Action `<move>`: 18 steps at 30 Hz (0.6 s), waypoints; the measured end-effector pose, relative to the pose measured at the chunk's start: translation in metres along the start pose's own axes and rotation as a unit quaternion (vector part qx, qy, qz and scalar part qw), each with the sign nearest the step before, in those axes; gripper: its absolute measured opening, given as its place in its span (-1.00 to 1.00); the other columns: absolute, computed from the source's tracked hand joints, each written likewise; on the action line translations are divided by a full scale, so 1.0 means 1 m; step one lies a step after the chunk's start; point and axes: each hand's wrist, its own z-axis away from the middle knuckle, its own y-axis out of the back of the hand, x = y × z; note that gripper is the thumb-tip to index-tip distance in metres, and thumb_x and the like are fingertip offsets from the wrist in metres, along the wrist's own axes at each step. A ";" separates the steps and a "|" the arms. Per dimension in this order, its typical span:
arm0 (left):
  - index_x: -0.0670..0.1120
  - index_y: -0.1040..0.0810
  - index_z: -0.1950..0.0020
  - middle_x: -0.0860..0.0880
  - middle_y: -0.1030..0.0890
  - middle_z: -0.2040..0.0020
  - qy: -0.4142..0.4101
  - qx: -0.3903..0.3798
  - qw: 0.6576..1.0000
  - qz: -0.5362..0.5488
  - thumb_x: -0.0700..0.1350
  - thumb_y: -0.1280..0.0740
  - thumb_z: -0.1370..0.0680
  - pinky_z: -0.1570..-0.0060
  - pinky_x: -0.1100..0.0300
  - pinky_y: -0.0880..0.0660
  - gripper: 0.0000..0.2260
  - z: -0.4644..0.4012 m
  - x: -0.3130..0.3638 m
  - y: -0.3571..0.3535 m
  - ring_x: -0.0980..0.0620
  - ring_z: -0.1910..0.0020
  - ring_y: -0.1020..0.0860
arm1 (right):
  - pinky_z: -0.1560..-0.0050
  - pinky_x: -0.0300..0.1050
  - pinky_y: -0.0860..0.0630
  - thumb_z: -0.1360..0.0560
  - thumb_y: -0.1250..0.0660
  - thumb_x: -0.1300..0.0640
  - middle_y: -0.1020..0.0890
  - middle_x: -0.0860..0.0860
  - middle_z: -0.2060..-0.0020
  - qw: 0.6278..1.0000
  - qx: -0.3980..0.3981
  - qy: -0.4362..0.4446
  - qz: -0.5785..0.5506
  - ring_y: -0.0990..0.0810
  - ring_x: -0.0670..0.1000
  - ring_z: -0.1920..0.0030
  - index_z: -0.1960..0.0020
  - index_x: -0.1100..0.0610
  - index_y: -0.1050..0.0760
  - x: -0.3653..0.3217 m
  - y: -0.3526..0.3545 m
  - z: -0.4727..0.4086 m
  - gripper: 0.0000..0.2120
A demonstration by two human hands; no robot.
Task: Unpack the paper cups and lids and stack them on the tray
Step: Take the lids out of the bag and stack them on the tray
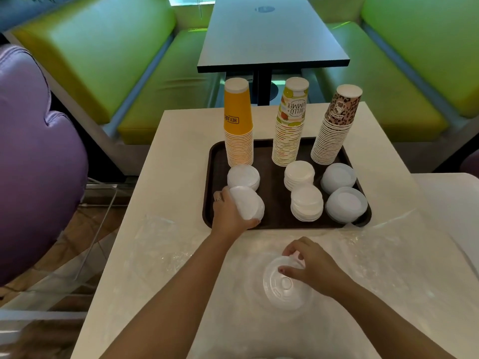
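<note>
A dark brown tray (272, 221) lies on the white table. At its back stand three upside-down cup stacks: yellow (238, 125), fruit-print (289, 125) and leopard-print (334, 128). In front of them sit several short piles of white and clear lids (307, 203). My left hand (230, 213) grips a tilted pile of white lids (247, 203) over the tray's front left corner. My right hand (308, 265) pinches clear lids (283, 286) still inside a clear plastic bag near the table's front.
Crumpled clear plastic wrap (160, 244) lies across the table's near half, left and right. A purple chair (33, 156) stands at the left. Beyond the table are green benches (103, 68) and a dark table (267, 35).
</note>
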 end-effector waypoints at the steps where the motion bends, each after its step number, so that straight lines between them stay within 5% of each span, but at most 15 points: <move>1: -0.12 -0.08 -0.46 -0.12 -0.16 -0.41 0.002 -0.002 1.000 -0.012 0.05 -0.60 -0.25 -0.23 0.07 -0.38 -0.03 -0.004 0.001 -0.003 -0.07 -0.36 -0.27 | 0.10 -0.35 -0.36 -0.41 -0.44 -0.08 -0.46 -0.18 0.01 1.000 -0.004 -0.005 -0.009 -0.45 -0.14 0.04 0.00 -0.11 -0.40 -0.001 0.002 0.000 -0.73; 6: -0.14 -0.04 -0.49 -0.14 -0.17 -0.42 0.006 -0.009 0.999 -0.044 0.10 -0.57 -0.28 -0.26 0.09 -0.35 -0.01 -0.017 0.001 -0.014 -0.09 -0.37 -0.24 | 0.20 -0.33 -0.50 -0.43 -0.44 -0.01 -0.62 -0.08 0.08 0.984 -0.045 -0.030 -0.170 -0.60 -0.11 0.12 -0.03 -0.02 -0.46 -0.001 0.013 0.002 -0.76; 18: -0.14 0.02 -0.53 -0.14 -0.19 -0.44 -0.001 -0.030 0.996 -0.081 0.08 -0.57 -0.30 -0.29 0.05 -0.34 0.03 -0.020 0.002 -0.020 -0.10 -0.42 -0.18 | 0.14 -0.27 -0.53 -0.49 -0.37 0.02 -0.64 -0.06 0.06 0.943 -0.008 -0.074 -0.325 -0.62 -0.07 0.06 -0.08 0.00 -0.51 0.000 0.026 -0.006 -0.82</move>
